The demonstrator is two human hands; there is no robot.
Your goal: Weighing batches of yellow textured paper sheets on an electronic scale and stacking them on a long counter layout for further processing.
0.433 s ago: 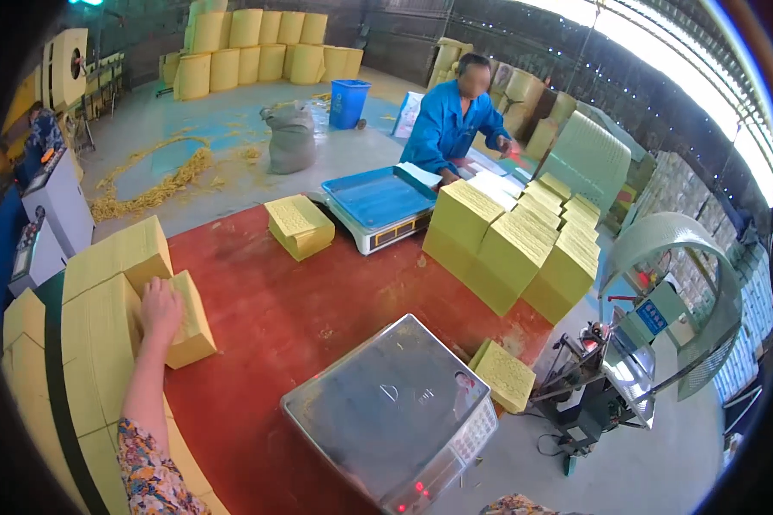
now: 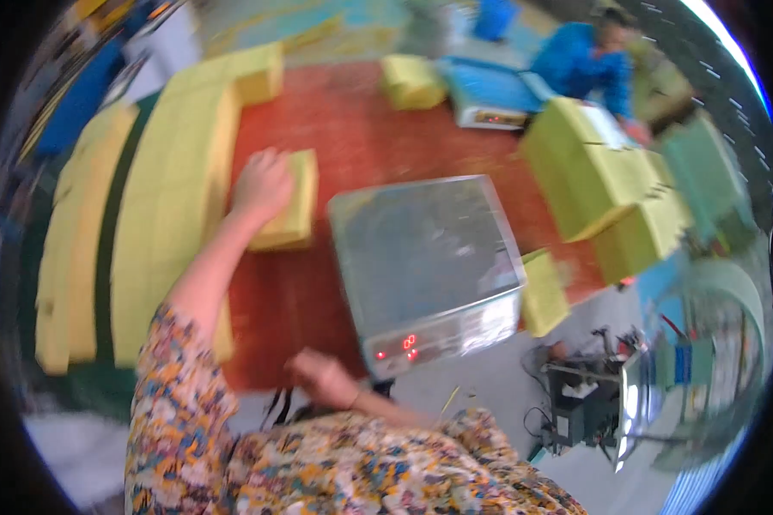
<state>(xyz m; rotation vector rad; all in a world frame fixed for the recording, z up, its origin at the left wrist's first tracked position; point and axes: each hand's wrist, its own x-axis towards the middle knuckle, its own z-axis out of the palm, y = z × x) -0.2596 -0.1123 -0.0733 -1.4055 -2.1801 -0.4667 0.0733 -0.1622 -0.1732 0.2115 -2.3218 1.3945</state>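
Observation:
My left hand (image 2: 266, 182) grips the left side of a stack of yellow paper (image 2: 301, 206) on the red tabletop, its fingers curled against the block. The stack lies between the long row of yellow paper stacks (image 2: 176, 163) and the grey digital scale (image 2: 425, 249). My right hand (image 2: 322, 378) is low over the near table edge, left of the scale's lit display. Its fingers are smeared by motion, and nothing clear shows in it. The scale's plate is bare. Another yellow stack (image 2: 545, 292) leans by the scale's right side.
Across the red table (image 2: 343, 137) a person in blue (image 2: 588, 64) stands behind piled yellow paper blocks (image 2: 610, 180). A blue-topped scale (image 2: 494, 86) and a single yellow stack (image 2: 412, 81) sit at the far side. A machine with a curved guard (image 2: 721, 318) stands at the right.
The view has swung down and toward me. The yellow stack under my left hand now stands apart from the row, nearer the grey scale. My right hand has come into view.

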